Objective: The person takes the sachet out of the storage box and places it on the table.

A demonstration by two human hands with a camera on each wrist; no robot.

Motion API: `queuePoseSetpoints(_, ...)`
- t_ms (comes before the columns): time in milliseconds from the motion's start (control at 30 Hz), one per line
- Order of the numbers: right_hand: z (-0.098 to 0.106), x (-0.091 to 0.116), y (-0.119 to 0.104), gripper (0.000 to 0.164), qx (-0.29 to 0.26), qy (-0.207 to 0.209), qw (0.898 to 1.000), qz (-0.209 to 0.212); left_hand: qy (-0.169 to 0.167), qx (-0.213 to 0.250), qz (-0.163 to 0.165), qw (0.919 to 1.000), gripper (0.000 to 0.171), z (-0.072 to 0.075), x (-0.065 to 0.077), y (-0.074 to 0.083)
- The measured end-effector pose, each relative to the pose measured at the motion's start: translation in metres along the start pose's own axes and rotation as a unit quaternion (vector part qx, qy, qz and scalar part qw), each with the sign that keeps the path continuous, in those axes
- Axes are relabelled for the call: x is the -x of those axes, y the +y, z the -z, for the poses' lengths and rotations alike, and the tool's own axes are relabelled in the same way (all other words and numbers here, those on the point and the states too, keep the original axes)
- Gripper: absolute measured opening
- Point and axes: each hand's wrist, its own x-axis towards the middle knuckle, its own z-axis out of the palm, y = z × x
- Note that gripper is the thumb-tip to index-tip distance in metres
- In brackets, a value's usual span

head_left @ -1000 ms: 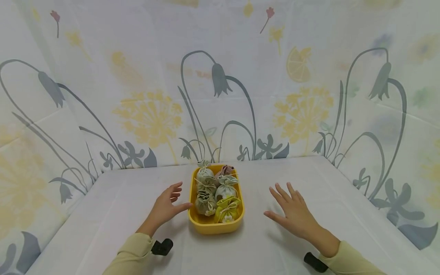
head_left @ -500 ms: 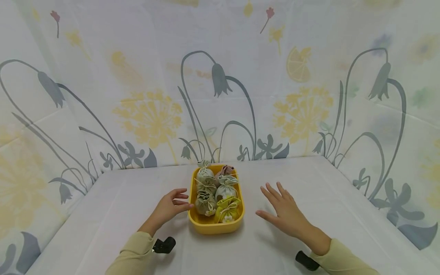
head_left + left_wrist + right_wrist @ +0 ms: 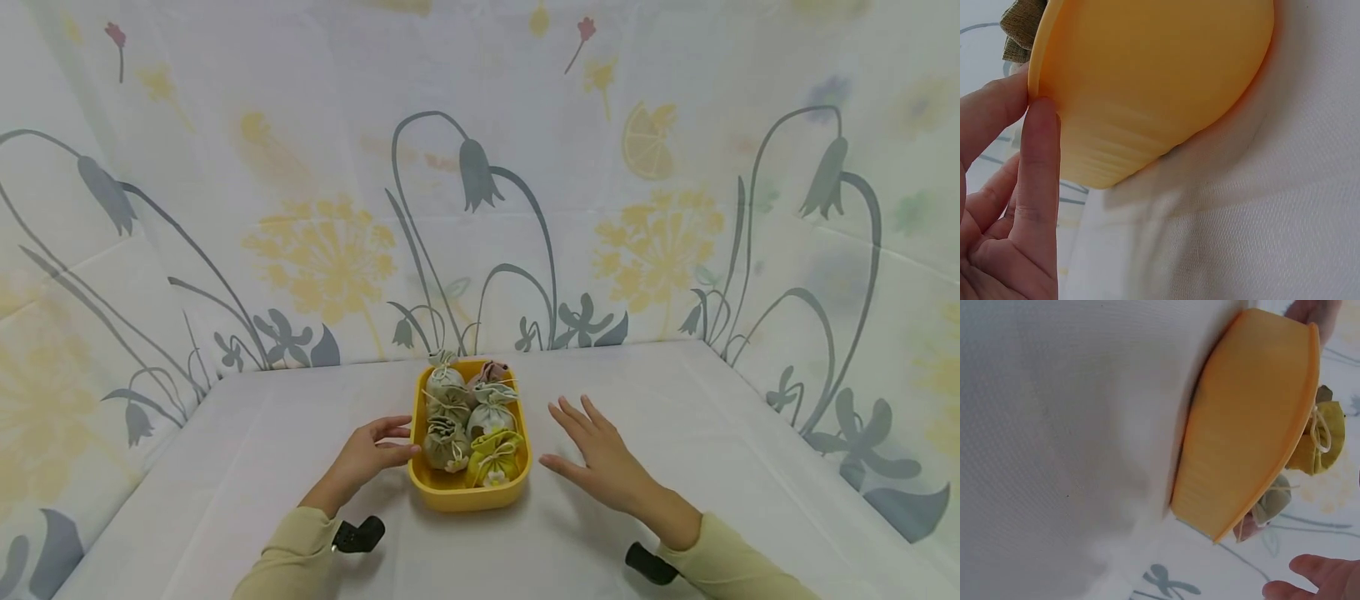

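Note:
A yellow plastic tub (image 3: pixel 471 500) stands on the table with several small drawstring pouches inside. Nearest the front are a bright yellow-green pouch (image 3: pixel 495 457) and an olive one (image 3: pixel 446 447); a pale patterned pouch (image 3: pixel 492 412), a light green one (image 3: pixel 446 377) and a mauve one (image 3: pixel 489 375) sit behind. My left hand (image 3: pixel 363 460) pinches the tub's left rim, thumb on one side and forefinger under the lip, as the left wrist view shows. To the right of the tub, my right hand (image 3: pixel 606 467) hovers with fingers spread, apart from the rim and holding nothing.
White cloth covers the table (image 3: pixel 300 408). A curtain (image 3: pixel 495 183) printed with flowers hangs behind and along both sides. Black wrist-worn devices (image 3: pixel 358 534) sit below both forearms.
My right hand has moved left toward the tub. The left hand has closed its thumb and fingers onto the tub's left rim. The tub has stayed in place.

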Motion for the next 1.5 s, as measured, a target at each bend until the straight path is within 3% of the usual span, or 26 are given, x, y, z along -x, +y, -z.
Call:
queuePoseSetpoints(400,-0.003,-0.008,-0.011,0.072,-0.063,-0.035,0.997,0.004,0.005,0.028,0.004,0.9996,0.06,-0.002,-0.001,-0.003)
queuePoseSetpoints(667,-0.005,-0.014,-0.018,0.073,-0.134,-0.069,0.988,-0.028,0.005,0.036,0.002,0.9993,0.059,-0.002,0.0,-0.003)
queuePoseSetpoints(1167,-0.01,-0.029,-0.03,0.06,-0.214,-0.107,0.971,-0.013,0.005,0.027,0.004,0.9996,0.06,-0.001,0.001,-0.001)
queuePoseSetpoints(1500,-0.017,-0.037,-0.031,0.054,-0.264,-0.086,0.96,-0.031,0.01,0.029,0.008,0.9995,0.059,-0.002,0.002,0.0)
